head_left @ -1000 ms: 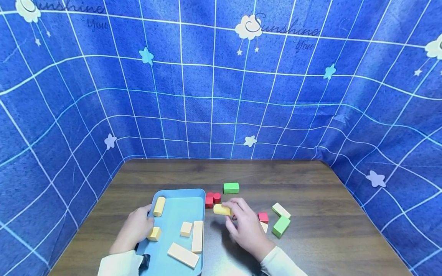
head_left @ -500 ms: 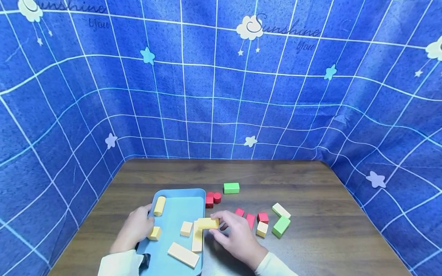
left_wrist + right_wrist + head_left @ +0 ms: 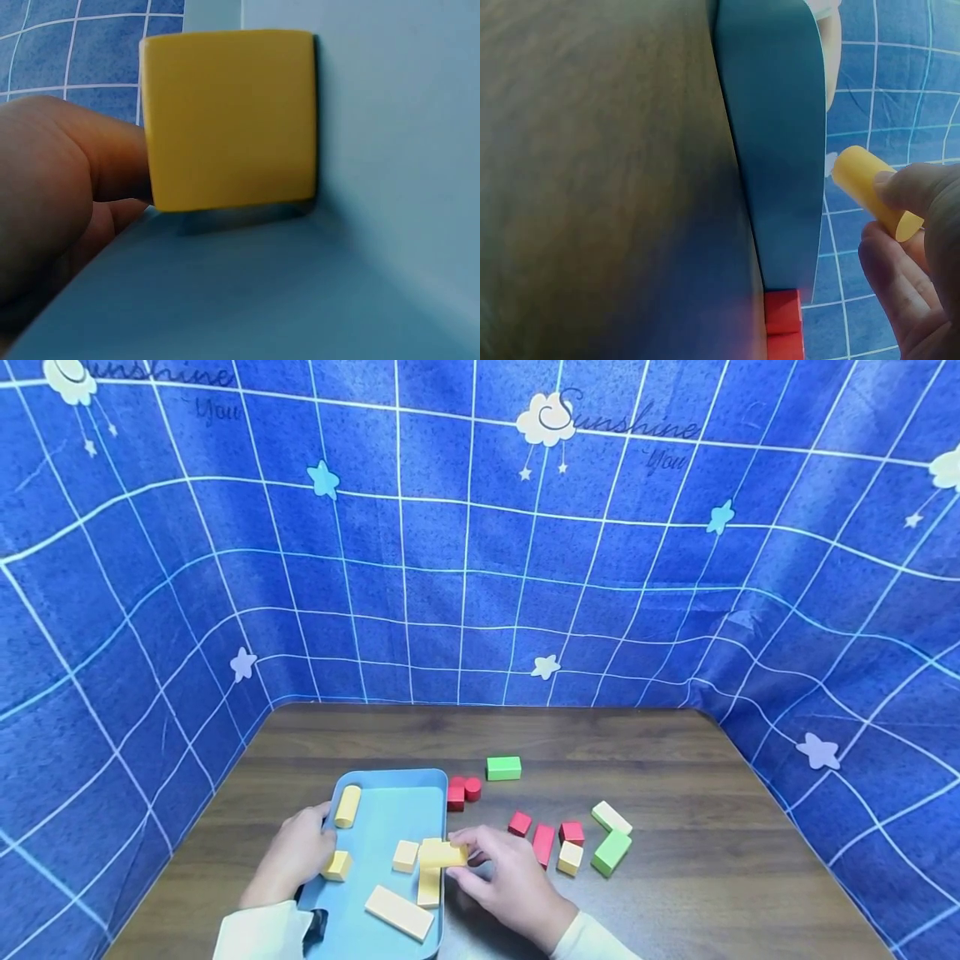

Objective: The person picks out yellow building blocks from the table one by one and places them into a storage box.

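My right hand (image 3: 510, 881) pinches a yellow wooden cylinder (image 3: 442, 855) between thumb and fingers. It is held over the right rim of a blue tray (image 3: 390, 810), above a long pale block (image 3: 429, 892). In the right wrist view the cylinder (image 3: 866, 184) appears tilted, higher than the tray wall (image 3: 776, 150). My left hand (image 3: 294, 857) grips the tray's left wall; some of its fingers are hidden. Beside that hand, inside the tray, lies a yellow block (image 3: 229, 120). The tray also holds another yellow cylinder (image 3: 347, 807), a pale cube (image 3: 406, 857) and a pale plank (image 3: 399, 913).
Red blocks (image 3: 456, 797) stand against the tray's right side. Right of my right hand lie several red blocks (image 3: 543, 843), a yellowish cube (image 3: 570, 858), a pale green block (image 3: 611, 817) and a green block (image 3: 612, 852). Another green block (image 3: 503, 768) lies farther back.
My right hand has carried the yellow cylinder leftward and nearer, from above the table to over the tray's right edge. Red blocks it covered now show. My left hand stays on the tray.
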`<move>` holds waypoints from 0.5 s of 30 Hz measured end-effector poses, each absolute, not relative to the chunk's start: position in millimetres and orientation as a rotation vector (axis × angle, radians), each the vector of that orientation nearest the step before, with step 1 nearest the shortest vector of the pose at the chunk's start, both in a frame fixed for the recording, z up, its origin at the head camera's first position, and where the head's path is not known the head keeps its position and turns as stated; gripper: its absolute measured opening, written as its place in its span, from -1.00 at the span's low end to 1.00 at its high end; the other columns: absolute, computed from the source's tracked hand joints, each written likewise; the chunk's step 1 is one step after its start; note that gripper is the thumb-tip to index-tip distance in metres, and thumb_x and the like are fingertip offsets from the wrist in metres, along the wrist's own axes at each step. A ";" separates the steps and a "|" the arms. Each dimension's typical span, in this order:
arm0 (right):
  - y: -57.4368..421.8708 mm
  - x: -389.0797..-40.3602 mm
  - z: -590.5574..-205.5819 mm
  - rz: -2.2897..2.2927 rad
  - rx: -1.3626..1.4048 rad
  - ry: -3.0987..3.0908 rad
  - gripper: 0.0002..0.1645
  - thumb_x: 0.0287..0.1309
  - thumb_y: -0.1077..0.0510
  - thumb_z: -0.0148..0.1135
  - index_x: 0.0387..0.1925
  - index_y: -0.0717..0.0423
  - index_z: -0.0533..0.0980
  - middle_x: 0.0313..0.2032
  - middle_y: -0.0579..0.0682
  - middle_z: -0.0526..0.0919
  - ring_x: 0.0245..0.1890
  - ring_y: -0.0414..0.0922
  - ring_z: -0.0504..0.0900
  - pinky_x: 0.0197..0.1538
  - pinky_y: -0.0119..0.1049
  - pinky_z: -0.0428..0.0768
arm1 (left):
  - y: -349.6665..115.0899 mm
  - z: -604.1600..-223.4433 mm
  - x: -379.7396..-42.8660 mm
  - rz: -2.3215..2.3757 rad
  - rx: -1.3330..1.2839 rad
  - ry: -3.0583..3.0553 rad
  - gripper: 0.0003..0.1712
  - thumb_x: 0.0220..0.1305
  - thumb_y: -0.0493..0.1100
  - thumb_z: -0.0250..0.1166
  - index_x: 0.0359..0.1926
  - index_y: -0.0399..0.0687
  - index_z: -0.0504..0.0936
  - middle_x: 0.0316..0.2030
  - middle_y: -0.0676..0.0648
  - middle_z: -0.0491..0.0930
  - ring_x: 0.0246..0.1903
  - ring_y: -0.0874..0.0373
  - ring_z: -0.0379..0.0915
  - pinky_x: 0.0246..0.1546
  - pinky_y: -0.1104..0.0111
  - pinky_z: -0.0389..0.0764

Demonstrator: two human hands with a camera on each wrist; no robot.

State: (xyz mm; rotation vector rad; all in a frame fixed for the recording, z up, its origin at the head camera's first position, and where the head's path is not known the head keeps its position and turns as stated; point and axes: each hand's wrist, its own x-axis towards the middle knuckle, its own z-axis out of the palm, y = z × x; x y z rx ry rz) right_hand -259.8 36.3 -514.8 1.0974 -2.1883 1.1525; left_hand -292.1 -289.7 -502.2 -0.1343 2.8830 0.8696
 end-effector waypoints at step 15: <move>27.9 -255.9 -513.2 1.139 1.229 -2.176 -0.61 0.01 0.15 0.39 -0.08 -0.03 0.50 -0.08 -0.17 0.60 -0.17 -0.39 0.50 -0.28 -0.52 0.57 | -288.1 -500.6 -291.1 0.882 -0.165 2.839 -0.39 0.33 -0.27 -0.04 0.35 -0.41 0.09 0.24 -0.47 0.21 -0.18 -0.06 0.39 -0.23 0.08 0.45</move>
